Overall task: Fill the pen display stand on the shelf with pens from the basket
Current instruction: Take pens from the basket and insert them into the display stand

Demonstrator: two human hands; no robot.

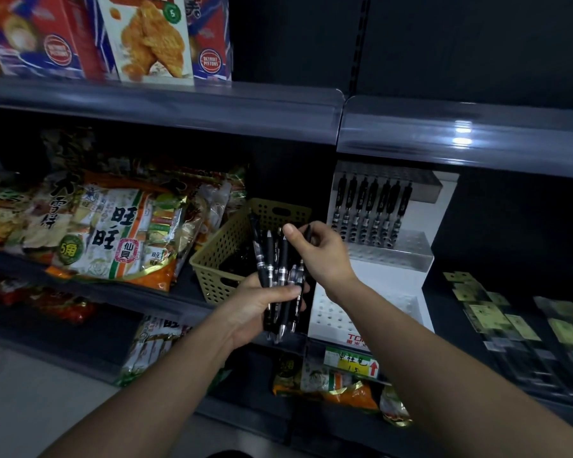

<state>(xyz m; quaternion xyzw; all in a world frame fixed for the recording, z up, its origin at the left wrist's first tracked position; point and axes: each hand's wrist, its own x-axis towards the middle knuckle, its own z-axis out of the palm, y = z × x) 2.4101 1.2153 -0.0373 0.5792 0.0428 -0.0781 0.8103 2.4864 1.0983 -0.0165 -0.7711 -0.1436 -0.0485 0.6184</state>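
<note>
left hand [262, 305] gripped a bundle of black pens [278, 276] at centre frame, in front of the basket [212, 256]. right hand [321, 256] pinched one pen [308, 231] at the bundle's top. display stand [407, 256] stood right of centre, its lower tiers apparently bare. best course, judged: draw that pen clear, then seat it tip-down in a free hole, keeping the bundle tight.

display stand [394, 279]: 1 | racked pens [371, 206]: 7 | basket [212, 276]: 1 | bunched pens [280, 272]: about 5
</note>
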